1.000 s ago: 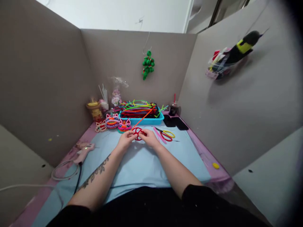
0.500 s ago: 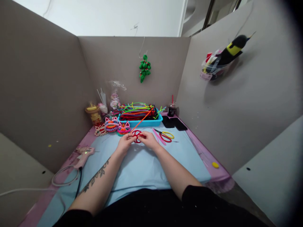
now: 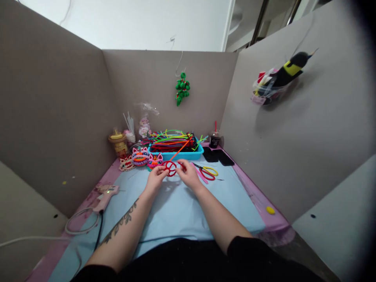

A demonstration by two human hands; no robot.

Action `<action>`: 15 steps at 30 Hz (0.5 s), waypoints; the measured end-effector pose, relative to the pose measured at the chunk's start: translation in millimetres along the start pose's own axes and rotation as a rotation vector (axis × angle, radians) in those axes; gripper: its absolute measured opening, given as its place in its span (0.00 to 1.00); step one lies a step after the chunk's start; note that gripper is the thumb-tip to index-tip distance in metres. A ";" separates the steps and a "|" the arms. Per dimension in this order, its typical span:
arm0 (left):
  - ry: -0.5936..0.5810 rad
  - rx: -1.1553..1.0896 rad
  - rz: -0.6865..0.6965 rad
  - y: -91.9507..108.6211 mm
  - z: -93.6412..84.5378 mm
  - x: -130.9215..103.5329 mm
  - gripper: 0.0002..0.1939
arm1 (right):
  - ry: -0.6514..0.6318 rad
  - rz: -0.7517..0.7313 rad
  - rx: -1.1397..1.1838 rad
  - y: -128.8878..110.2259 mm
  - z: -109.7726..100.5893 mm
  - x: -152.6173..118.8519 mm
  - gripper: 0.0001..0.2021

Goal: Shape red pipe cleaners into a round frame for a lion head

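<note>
A round red pipe cleaner shape (image 3: 170, 174), a ring with curved strands across its inside, hangs just above the blue cloth. My left hand (image 3: 156, 178) pinches its left side between thumb and fingers. My right hand (image 3: 188, 175) is at the right of the ring, closed on a short red pipe cleaner piece (image 3: 181, 166); whether that piece joins the ring I cannot tell. An orange pipe cleaner (image 3: 179, 151) slants from behind the ring up to the blue tray (image 3: 176, 156) of colourful pipe cleaners. Fluffy cat-like faces (image 3: 140, 156) sit left of the tray.
Scissors (image 3: 208, 172) and pink strips (image 3: 199, 174) lie right of my hands, phones (image 3: 225, 157) behind them. A corded glue gun (image 3: 105, 199) rests at left. Drinks (image 3: 215, 139) stand at the back. Grey partitions (image 3: 132, 86) enclose the table; a yellow disc (image 3: 270, 210) is near the right edge.
My right hand has drawn slightly right, away from the ring's middle, so more of the ring shows. My left hand keeps its pinch. The whole view has shifted slightly.
</note>
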State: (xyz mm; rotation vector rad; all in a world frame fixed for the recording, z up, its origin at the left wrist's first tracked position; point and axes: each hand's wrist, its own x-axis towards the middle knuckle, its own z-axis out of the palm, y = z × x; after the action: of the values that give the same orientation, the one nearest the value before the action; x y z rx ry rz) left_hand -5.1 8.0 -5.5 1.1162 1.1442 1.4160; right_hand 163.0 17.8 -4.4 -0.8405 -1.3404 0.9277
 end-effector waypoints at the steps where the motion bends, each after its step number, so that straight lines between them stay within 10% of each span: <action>1: 0.043 -0.011 -0.005 0.8 -2.3 1.6 0.20 | 0.082 0.100 0.198 -2.9 -7.9 4.8 0.08; 8: 0.250 -0.158 -0.132 -5.1 -15.4 14.2 0.24 | 0.030 0.657 0.771 -10.4 -35.0 24.1 0.16; 15: 0.186 -0.163 -0.168 -11.2 -14.5 14.8 0.23 | -0.070 0.606 0.585 -8.5 5.3 -3.2 0.08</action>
State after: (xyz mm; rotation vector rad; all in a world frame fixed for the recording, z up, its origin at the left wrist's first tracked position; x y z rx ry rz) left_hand -19.7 22.1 -17.4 0.7690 1.1993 1.4744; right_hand 158.3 11.3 2.3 -0.7580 -0.7884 1.7308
